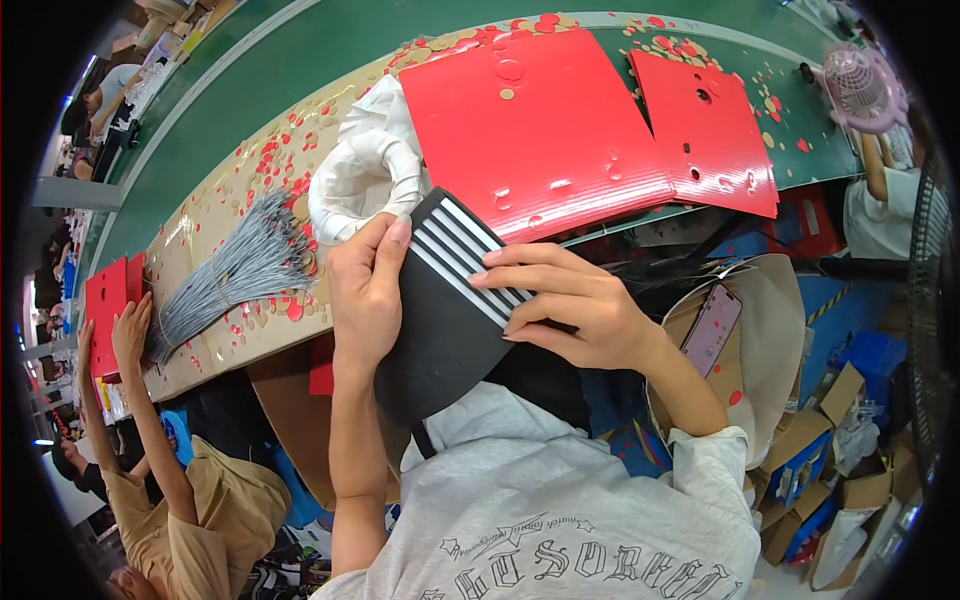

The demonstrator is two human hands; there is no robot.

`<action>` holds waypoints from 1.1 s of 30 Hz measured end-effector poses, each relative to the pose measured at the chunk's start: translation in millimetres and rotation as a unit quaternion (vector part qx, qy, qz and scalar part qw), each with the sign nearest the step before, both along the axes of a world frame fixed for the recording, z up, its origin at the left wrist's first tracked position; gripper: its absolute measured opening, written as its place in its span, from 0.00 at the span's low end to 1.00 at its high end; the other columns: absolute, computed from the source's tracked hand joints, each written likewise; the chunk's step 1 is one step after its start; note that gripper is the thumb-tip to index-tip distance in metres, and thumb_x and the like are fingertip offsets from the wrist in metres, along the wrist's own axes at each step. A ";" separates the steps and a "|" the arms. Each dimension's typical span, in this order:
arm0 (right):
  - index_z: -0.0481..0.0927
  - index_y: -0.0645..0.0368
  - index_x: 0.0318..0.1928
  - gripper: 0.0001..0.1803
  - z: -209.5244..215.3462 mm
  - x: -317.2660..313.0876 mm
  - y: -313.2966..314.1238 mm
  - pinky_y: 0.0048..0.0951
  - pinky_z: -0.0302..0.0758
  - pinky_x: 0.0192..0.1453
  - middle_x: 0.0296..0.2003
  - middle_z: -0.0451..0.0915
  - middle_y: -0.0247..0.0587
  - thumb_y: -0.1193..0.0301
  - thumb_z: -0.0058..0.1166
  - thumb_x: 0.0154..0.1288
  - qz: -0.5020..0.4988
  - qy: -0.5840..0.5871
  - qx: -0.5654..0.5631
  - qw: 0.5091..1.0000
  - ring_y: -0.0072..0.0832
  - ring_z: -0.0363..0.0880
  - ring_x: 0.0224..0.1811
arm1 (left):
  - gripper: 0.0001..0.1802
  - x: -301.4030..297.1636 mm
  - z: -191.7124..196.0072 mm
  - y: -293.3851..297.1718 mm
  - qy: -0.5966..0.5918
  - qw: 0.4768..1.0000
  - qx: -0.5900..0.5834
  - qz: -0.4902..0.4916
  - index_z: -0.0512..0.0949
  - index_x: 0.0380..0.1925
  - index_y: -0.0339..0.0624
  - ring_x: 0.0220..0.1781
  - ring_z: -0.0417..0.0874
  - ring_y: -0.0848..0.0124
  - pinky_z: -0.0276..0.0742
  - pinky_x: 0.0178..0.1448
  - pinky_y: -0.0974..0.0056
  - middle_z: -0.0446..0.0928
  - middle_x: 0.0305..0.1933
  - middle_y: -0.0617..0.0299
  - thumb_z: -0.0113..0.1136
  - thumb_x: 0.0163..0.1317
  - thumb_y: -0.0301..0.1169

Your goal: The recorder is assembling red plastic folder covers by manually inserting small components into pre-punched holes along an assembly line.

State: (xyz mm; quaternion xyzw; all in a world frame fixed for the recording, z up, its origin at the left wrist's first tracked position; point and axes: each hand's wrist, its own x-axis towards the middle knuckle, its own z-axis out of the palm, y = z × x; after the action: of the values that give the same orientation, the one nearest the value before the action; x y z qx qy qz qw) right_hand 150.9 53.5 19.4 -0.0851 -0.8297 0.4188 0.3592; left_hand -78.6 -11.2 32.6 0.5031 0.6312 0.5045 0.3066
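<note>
1. While the left hand (370, 285) pinches the black striped sheet (440, 335) at eleven o'clock, the right hand (580, 310) curves over its three o'clock side; whether it grips, I cannot tell.
2. The sheet is mid-view, red panels (530, 125) toward one o'clock.

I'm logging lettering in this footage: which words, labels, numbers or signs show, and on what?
Grey shirt: dark lettering, a smaller line with stars above larger ornate letters; wording withheld.
Phone: lit pinkish screen; any text too small to read.
Black piece with white strips: no lettering visible.
Red sheets: none visible.
</note>
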 end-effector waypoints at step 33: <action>0.86 0.61 0.40 0.07 -4.5 -49.8 113.1 0.37 0.74 0.66 0.54 0.82 0.40 0.72 0.65 0.63 -0.079 -0.154 0.072 0.982 0.36 0.80 0.58 | 0.14 63.7 -25.5 3.0 0.403 0.903 0.107 -0.099 0.78 0.38 0.19 0.67 0.74 0.46 0.75 0.66 0.50 0.73 0.65 0.40 0.63 0.54 0.22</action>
State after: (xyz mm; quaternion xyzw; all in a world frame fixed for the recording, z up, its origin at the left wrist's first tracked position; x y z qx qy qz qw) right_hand 101.1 166.6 14.9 -0.1879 -0.8936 0.3102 0.2646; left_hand -14.8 -8.2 7.1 0.7532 0.5902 0.2900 0.0182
